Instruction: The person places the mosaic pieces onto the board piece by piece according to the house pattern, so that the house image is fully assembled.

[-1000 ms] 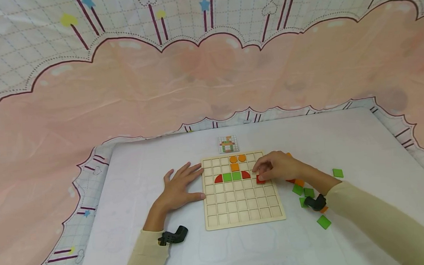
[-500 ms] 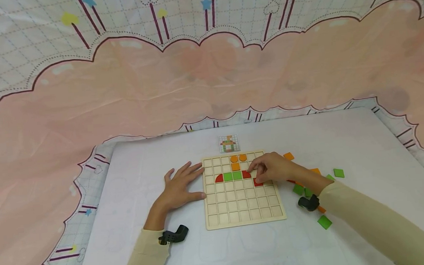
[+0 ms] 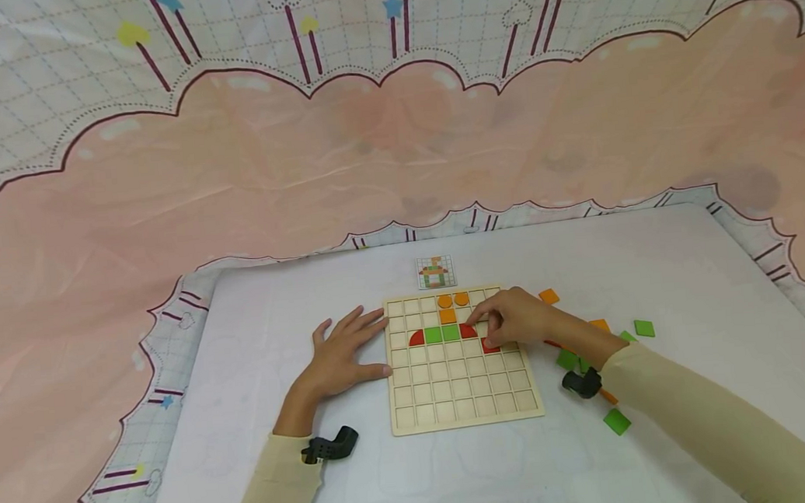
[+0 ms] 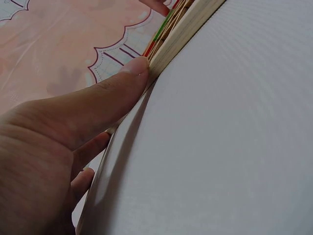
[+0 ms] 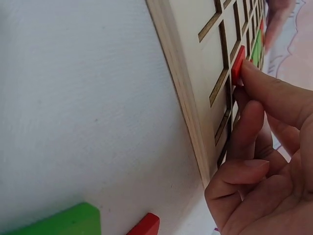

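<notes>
In the head view a wooden grid board (image 3: 440, 393) lies on the white table. My left hand (image 3: 340, 357) is spread at its left edge, with the thumb and fingers touching the rim; the left wrist view shows the thumb (image 4: 117, 90) against the side. Over the board's right part, my right hand (image 3: 519, 317) holds a red tile (image 5: 238, 66) under its thumb, while the index fingertip touches a red rounded tile (image 3: 467, 330). Green tiles (image 3: 442, 333), another red rounded tile (image 3: 417, 338), an orange square (image 3: 447, 317) and orange discs (image 3: 453, 300) sit in the cells.
A small pattern card (image 3: 435, 272) lies behind the board. Loose tiles are scattered to the right, among them a green square (image 3: 617, 422), another green square (image 3: 644, 329) and an orange square (image 3: 549, 296). A patterned cloth (image 3: 395, 151) hangs beyond the table.
My right hand has shifted slightly left, its index finger now at the right red rounded tile, and the red tile under the thumb has moved a little left and nearer. The left hand stays still.
</notes>
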`<state>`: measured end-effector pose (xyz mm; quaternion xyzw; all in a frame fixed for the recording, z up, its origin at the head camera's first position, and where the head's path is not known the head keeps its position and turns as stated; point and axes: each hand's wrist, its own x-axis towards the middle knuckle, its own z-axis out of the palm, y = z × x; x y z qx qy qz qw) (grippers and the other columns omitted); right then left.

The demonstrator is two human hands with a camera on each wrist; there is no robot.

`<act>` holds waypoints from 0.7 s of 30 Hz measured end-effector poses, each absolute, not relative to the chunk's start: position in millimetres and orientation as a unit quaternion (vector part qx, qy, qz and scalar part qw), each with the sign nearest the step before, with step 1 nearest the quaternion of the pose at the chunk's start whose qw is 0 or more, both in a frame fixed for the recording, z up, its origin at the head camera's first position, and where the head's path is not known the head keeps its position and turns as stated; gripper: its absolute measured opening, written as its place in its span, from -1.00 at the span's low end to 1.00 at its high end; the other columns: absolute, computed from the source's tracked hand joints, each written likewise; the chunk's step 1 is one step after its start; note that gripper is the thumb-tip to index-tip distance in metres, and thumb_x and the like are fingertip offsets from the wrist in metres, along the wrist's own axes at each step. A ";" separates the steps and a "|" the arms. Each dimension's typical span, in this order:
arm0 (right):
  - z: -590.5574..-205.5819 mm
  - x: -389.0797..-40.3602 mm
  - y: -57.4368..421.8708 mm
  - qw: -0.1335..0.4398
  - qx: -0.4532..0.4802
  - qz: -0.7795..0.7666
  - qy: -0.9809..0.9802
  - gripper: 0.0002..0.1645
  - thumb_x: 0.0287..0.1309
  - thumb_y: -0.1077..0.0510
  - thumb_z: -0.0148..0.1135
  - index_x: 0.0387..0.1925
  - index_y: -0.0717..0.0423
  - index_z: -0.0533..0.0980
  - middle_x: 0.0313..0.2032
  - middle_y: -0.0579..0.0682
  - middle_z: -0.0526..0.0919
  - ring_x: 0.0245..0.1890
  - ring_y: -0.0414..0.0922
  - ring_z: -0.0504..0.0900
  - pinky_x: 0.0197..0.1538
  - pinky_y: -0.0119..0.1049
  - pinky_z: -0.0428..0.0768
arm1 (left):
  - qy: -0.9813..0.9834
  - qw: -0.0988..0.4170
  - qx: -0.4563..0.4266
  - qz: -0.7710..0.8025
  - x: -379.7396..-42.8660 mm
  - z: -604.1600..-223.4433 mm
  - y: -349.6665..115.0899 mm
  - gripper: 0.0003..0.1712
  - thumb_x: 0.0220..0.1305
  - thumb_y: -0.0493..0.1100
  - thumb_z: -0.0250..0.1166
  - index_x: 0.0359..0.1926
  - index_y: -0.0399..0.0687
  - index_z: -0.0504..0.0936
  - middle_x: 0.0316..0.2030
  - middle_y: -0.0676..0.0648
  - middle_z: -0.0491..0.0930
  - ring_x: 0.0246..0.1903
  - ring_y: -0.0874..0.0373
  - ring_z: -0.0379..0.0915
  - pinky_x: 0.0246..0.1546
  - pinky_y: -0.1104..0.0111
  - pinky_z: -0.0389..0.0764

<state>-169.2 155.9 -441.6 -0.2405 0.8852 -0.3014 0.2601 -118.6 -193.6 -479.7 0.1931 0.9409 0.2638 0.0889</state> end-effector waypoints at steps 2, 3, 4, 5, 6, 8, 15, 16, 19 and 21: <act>-442.2 -168.9 155.7 0.260 -0.239 -0.305 0.885 -0.60 0.11 0.23 0.48 0.03 -0.01 0.71 -0.57 -0.19 0.63 -0.50 -0.18 0.52 -0.30 -0.32 0.47 | 0.941 0.089 0.193 0.263 -118.6 -479.5 -193.4 0.02 0.08 0.33 0.48 0.52 0.19 0.35 0.56 0.12 0.20 0.62 -0.04 -0.15 0.45 -0.31 -0.36; -442.8 -168.7 155.7 0.260 -0.238 -0.306 0.884 -0.60 0.11 0.23 0.48 0.03 -0.01 0.70 -0.56 -0.19 0.63 -0.49 -0.18 0.53 -0.29 -0.31 0.47 | 0.941 0.089 0.193 0.263 -118.6 -479.4 -193.2 0.01 0.08 0.32 0.48 0.52 0.19 0.35 0.56 0.12 0.21 0.62 -0.04 -0.15 0.45 -0.31 -0.36; -443.2 -168.5 155.9 0.259 -0.238 -0.307 0.884 -0.60 0.11 0.23 0.48 0.03 -0.01 0.70 -0.56 -0.19 0.63 -0.48 -0.18 0.53 -0.28 -0.31 0.47 | 0.941 0.089 0.193 0.263 -118.6 -479.4 -193.1 0.01 0.08 0.32 0.48 0.52 0.19 0.35 0.56 0.12 0.21 0.62 -0.03 -0.15 0.45 -0.31 -0.36; -443.5 -168.1 156.3 0.260 -0.238 -0.308 0.884 -0.59 0.12 0.23 0.47 0.04 -0.02 0.70 -0.55 -0.19 0.63 -0.48 -0.18 0.53 -0.28 -0.31 0.47 | 0.941 0.090 0.193 0.264 -118.7 -479.4 -193.0 0.01 0.08 0.32 0.48 0.52 0.19 0.35 0.56 0.12 0.21 0.62 -0.03 -0.15 0.45 -0.31 -0.36; -443.7 -167.5 156.6 0.260 -0.238 -0.309 0.883 -0.59 0.12 0.23 0.46 0.05 -0.02 0.69 -0.55 -0.19 0.63 -0.47 -0.18 0.53 -0.28 -0.31 0.47 | 0.941 0.090 0.193 0.264 -118.8 -479.3 -193.0 0.01 0.08 0.32 0.48 0.52 0.19 0.35 0.56 0.12 0.21 0.63 -0.03 -0.15 0.45 -0.31 -0.36; -444.1 -166.5 157.2 0.259 -0.239 -0.309 0.883 -0.58 0.14 0.22 0.45 0.06 -0.03 0.68 -0.54 -0.20 0.64 -0.46 -0.19 0.53 -0.28 -0.32 0.47 | 0.941 0.090 0.193 0.264 -119.0 -479.1 -193.0 0.01 0.08 0.32 0.48 0.52 0.19 0.35 0.56 0.12 0.21 0.62 -0.03 -0.15 0.45 -0.31 -0.36; -439.9 -164.9 161.6 0.261 -0.257 -0.300 0.881 -0.51 0.14 0.26 0.44 0.15 -0.01 0.67 -0.48 -0.23 0.68 -0.44 -0.21 0.52 -0.34 -0.38 0.46 | 0.941 0.088 0.194 0.264 -119.4 -480.0 -192.7 0.02 0.07 0.32 0.48 0.52 0.19 0.35 0.56 0.12 0.21 0.62 -0.04 -0.15 0.45 -0.31 -0.35; -439.3 -165.1 162.3 0.262 -0.262 -0.298 0.880 -0.49 0.14 0.27 0.44 0.16 0.00 0.66 -0.47 -0.23 0.68 -0.44 -0.21 0.52 -0.34 -0.39 0.46 | 0.941 0.088 0.193 0.263 -119.3 -480.1 -192.7 0.02 0.07 0.33 0.48 0.52 0.19 0.35 0.56 0.12 0.20 0.62 -0.03 -0.15 0.45 -0.31 -0.36; -438.0 -165.8 164.0 0.266 -0.275 -0.292 0.877 -0.46 0.13 0.28 0.45 0.18 0.00 0.65 -0.44 -0.24 0.69 -0.42 -0.22 0.52 -0.34 -0.41 0.47 | 0.942 0.087 0.192 0.262 -119.1 -479.9 -192.5 0.02 0.07 0.33 0.48 0.52 0.19 0.35 0.57 0.12 0.20 0.62 -0.04 -0.15 0.45 -0.31 -0.36; -437.2 -166.2 165.2 0.269 -0.281 -0.292 0.874 -0.45 0.13 0.27 0.45 0.20 0.00 0.64 -0.43 -0.25 0.70 -0.41 -0.22 0.53 -0.33 -0.40 0.49 | 0.942 0.087 0.192 0.263 -118.9 -479.5 -192.4 0.02 0.07 0.32 0.48 0.51 0.19 0.35 0.56 0.11 0.21 0.62 -0.04 -0.14 0.45 -0.31 -0.36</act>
